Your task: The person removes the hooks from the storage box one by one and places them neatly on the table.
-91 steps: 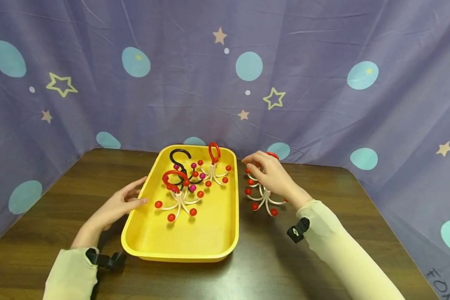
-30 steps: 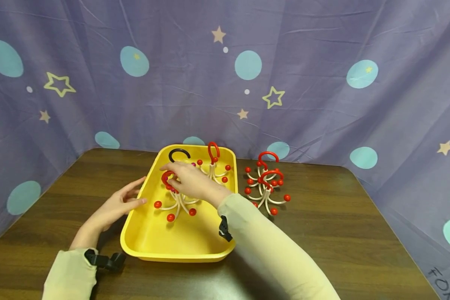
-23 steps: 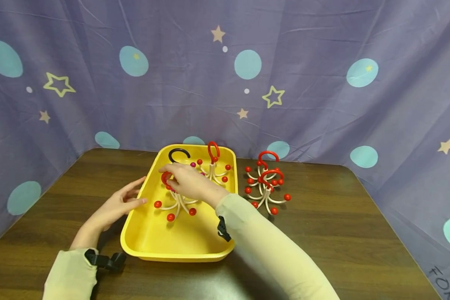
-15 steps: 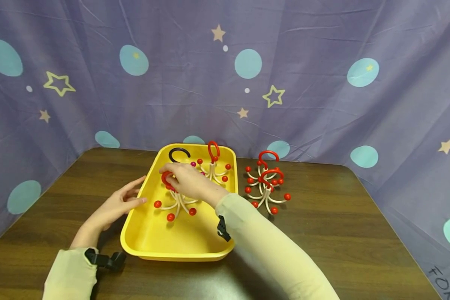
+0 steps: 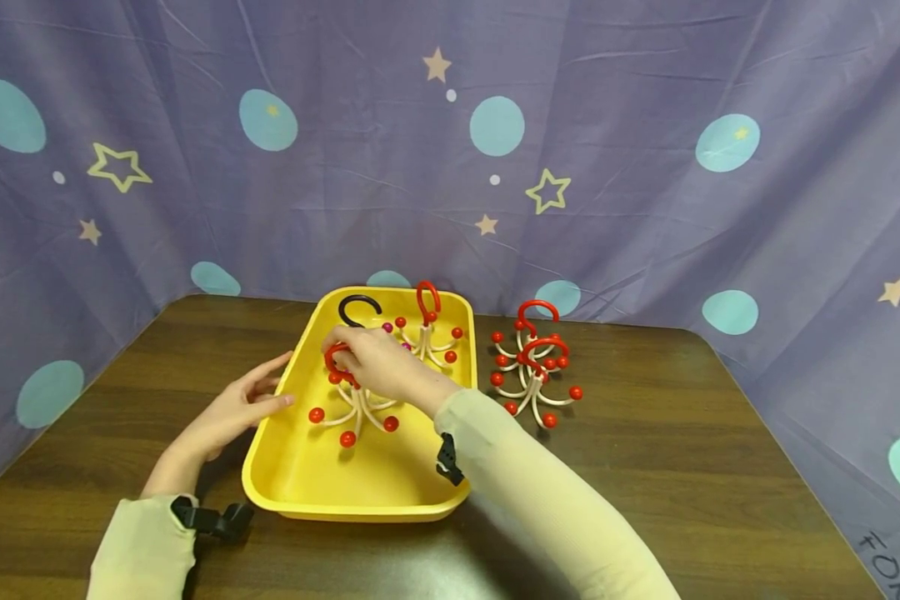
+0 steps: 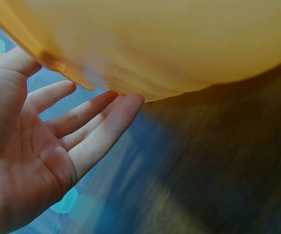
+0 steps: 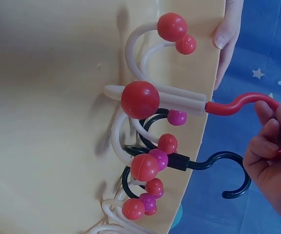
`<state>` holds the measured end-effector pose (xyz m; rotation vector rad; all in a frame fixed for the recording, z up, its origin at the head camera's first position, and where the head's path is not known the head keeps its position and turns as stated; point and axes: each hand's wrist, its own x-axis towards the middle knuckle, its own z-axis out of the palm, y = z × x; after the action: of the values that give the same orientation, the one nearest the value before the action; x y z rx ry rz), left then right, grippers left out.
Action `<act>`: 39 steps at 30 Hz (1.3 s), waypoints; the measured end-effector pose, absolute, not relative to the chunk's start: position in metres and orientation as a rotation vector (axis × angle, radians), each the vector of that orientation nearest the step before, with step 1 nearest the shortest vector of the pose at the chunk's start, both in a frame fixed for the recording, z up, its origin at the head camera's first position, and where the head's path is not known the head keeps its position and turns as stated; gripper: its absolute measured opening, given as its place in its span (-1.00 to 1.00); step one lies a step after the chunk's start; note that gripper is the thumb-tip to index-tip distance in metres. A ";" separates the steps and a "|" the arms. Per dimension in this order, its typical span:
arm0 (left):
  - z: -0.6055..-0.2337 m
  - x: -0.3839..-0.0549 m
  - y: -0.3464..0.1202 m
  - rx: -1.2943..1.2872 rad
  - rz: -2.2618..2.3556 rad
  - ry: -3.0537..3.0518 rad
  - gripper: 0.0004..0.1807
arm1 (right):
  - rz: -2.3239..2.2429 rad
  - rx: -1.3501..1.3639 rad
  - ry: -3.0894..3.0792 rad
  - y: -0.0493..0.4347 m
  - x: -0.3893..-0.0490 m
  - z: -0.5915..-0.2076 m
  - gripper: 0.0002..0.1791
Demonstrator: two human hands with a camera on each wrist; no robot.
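Note:
My right hand [image 5: 384,363] reaches into the yellow tray [image 5: 360,510], and its fingers are curled round the red hook of a white multi-arm hanger [image 5: 358,405] with red ball tips. In the right wrist view the grip on this red hook [image 7: 226,108] shows close up. Behind it stands a black hanger [image 7: 178,161] with magenta balls, partly hidden by my hand in the head view. My left hand [image 5: 232,412] rests at the tray's left side, thumb at the rim. In the left wrist view its fairly straight fingers touch the outer wall.
Another white hanger [image 5: 424,337] with a red hook stands at the tray's back right. On the brown table [image 5: 645,450], right of the tray, two more red-hooked hangers [image 5: 534,392] stand one behind the other. A purple curtain [image 5: 607,167] closes off the back.
My right hand has gone left from the table hangers to the red hook in the tray. The gripped hanger has just shifted slightly, its front balls moving right. The left hand stays put.

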<state>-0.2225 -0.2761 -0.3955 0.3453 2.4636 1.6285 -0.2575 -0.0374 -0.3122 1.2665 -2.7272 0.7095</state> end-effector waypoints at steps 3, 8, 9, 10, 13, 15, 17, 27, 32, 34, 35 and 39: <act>-0.395 -0.223 -0.276 0.349 1.633 2.465 -0.24 | 0.736 1.264 -2.717 -0.035 -0.257 -0.311 -0.79; -0.395 -0.223 -0.275 0.350 1.633 2.467 -0.24 | 0.790 1.264 -2.703 -0.031 -0.254 -0.306 -0.76; -0.395 -0.223 -0.275 0.348 1.630 2.469 -0.24 | 0.793 1.263 -2.700 -0.030 -0.254 -0.305 -0.75; -0.395 -0.223 -0.275 0.346 1.627 2.471 -0.25 | 0.799 1.261 -2.699 -0.029 -0.253 -0.305 -0.73; -0.394 -0.222 -0.274 0.336 1.618 2.481 -0.24 | 0.816 1.252 -2.697 -0.026 -0.252 -0.302 -0.71; -0.394 -0.222 -0.274 0.328 1.610 2.488 -0.24 | 0.830 1.252 -2.685 -0.024 -0.251 -0.301 -0.72; -0.394 -0.222 -0.274 0.322 1.603 2.494 -0.24 | 0.834 1.255 -2.663 -0.021 -0.250 -0.299 -0.73; -0.394 -0.222 -0.273 0.328 1.605 2.495 -0.24 | 0.898 1.259 -2.548 -0.006 -0.246 -0.287 -0.76; -0.394 -0.221 -0.273 0.318 1.604 2.494 -0.23 | 0.932 1.262 -2.519 0.004 -0.245 -0.283 -0.78; -0.394 -0.221 -0.274 0.314 1.605 2.490 -0.23 | 0.950 1.265 -2.505 0.008 -0.244 -0.281 -0.79; -0.394 -0.220 -0.274 0.313 1.606 2.489 -0.23 | 0.954 1.264 -2.501 0.010 -0.244 -0.280 -0.79; -0.394 -0.220 -0.274 0.315 1.611 2.486 -0.23 | 0.949 1.265 -2.496 0.020 -0.242 -0.277 -0.78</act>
<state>-0.2205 -0.2741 -0.3942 0.3149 2.4857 1.6113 -0.2422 0.0201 -0.2769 1.2649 -2.4958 0.9488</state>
